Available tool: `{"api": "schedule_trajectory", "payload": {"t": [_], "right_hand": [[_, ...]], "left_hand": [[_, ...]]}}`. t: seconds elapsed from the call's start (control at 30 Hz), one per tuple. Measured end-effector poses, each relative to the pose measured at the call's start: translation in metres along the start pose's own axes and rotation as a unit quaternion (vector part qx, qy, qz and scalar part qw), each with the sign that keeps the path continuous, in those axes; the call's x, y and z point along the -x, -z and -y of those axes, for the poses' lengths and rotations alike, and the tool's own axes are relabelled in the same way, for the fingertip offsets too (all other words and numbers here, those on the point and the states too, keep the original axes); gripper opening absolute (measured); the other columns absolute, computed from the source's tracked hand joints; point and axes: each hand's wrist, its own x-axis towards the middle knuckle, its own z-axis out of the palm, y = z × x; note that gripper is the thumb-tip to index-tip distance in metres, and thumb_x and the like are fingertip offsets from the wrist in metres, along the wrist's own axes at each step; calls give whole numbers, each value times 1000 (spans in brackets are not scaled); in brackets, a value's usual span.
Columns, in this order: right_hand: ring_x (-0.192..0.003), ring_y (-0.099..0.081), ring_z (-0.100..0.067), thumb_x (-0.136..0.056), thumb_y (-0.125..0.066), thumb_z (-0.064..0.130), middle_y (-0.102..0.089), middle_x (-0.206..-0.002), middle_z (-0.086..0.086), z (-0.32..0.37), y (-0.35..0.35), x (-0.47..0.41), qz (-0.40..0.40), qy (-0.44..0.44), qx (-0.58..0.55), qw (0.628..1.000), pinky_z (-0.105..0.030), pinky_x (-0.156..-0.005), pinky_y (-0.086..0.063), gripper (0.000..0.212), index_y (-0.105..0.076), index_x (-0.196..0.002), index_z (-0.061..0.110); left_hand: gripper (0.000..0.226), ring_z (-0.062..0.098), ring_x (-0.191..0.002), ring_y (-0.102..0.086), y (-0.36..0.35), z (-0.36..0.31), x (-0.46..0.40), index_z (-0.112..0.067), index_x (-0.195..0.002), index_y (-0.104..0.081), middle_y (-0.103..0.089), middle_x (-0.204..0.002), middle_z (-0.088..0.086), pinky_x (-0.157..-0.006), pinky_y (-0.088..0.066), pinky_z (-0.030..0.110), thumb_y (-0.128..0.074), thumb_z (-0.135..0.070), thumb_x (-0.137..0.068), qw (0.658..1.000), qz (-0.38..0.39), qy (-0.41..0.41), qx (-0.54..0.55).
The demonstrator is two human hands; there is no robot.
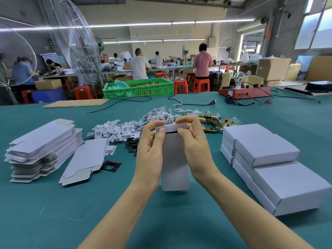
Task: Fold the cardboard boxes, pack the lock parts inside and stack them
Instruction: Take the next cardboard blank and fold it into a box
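While both my left hand and right hand pinch the box top, I judge I'm closing its flap; next, tuck it, then stack it on the finished boxes right of it.

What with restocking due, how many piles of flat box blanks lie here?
2: a tall pile far left, a low pile just right of it; none seems hidden.

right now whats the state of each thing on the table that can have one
box in hands: upright, far flap not fully tucked
left hand: grips the box
right hand: pinches the flap
flat box blanks: unfolded, stacked
finished boxes: closed, stacked
brass lock parts: loose, unpacked
green crate: open
bulb: cannot tell if lit
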Motion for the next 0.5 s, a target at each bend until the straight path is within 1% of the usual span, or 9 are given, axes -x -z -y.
{"api": "schedule_trajectory", "payload": {"t": [0.1, 0.17, 0.23, 0.3, 0.37, 0.43, 0.5], "right_hand": [[-75, -50, 5, -91, -43, 15, -55, -81, 26, 0, 1, -1, -2, 3, -6, 1000, -6, -65, -39, 19, -55, -92, 30], [-74, -50, 4, -87, -44, 19, -56, -79, 25, -1, 2, -2, -4, -4, -13, 1000, -7, -65, -39, 16, -55, -90, 30], [-75, -50, 3, -83, -44, 23, -57, -79, 23, -3, 3, -3, -7, -15, -21, 1000, -8, -65, -40, 14, -55, -87, 31], [-77, -51, 2, -82, -45, 24, -58, -81, 20, -3, 3, -3, -9, -22, -27, 999, -9, -66, -40, 12, -55, -86, 29], [-77, -52, 0, -82, -46, 24, -59, -82, 18, -3, 4, -3, -12, -28, -39, 999, -10, -66, -42, 12, -56, -83, 30], [-76, -53, 0, -82, -47, 25, -60, -82, 16, -3, 5, -4, -14, -31, -46, 998, -12, -66, -44, 11, -57, -82, 29], [-75, -53, 0, -83, -48, 26, -60, -80, 18, -2, 5, -4, -15, -28, -40, 999, -12, -65, -44, 10, -57, -86, 24]], "left_hand": [[14, 30, -96, -61, -1, 0, 0, -37, -99, -64, -64, -112, 20, -89, -49, 58, -53, -33, -91, 1000, 4, 5, 5], [14, 27, -94, -62, -1, 0, -1, -36, -98, -64, -65, -111, 18, -85, -51, 54, -53, -33, -91, 1000, 8, 5, 4], [12, 19, -87, -62, 0, 2, -2, -35, -94, -64, -67, -102, 9, -77, -51, 45, -53, -32, -90, 1000, 9, 8, 5], [13, 13, -81, -62, 2, 2, -2, -35, -92, -65, -66, -91, -1, -74, -51, 38, -54, -27, -95, 1000, 15, 10, 7], [19, 10, -79, -62, 3, 1, -2, -34, -90, -66, -66, -89, -4, -73, -51, 34, -53, -23, -99, 1000, 22, 16, 9], [16, 9, -80, -61, 3, 1, -2, -35, -89, -66, -65, -88, -5, -72, -51, 33, -54, -29, -97, 999, 30, 23, 14], [10, 9, -79, -61, 2, 0, -1, -35, -88, -65, -66, -87, -6, -72, -51, 33, -56, -38, -89, 999, 33, 27, 19]]}}
